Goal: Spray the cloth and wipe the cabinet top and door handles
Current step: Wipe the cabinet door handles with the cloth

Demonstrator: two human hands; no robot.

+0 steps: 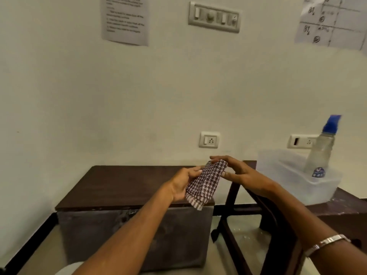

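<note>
A folded checked cloth (pixel 204 183) in brown and white hangs above the right end of the low cabinet's dark top (pixel 119 185). My left hand (pixel 182 185) grips its lower left side. My right hand (pixel 240 173) pinches its upper edge with thumb and fingers. A clear spray bottle (pixel 321 149) with a blue nozzle stands upright in a translucent plastic tub (pixel 286 171) to the right, apart from both hands. The cabinet's front (pixel 111 235) is grey and blurred; I cannot make out door handles.
The tub rests on a dark table (pixel 347 205) at the right, whose frame and legs (pixel 234 215) stand beside the cabinet. Wall sockets (pixel 209 139), a switch panel (pixel 214 16) and taped papers (pixel 125 20) are on the cream wall behind.
</note>
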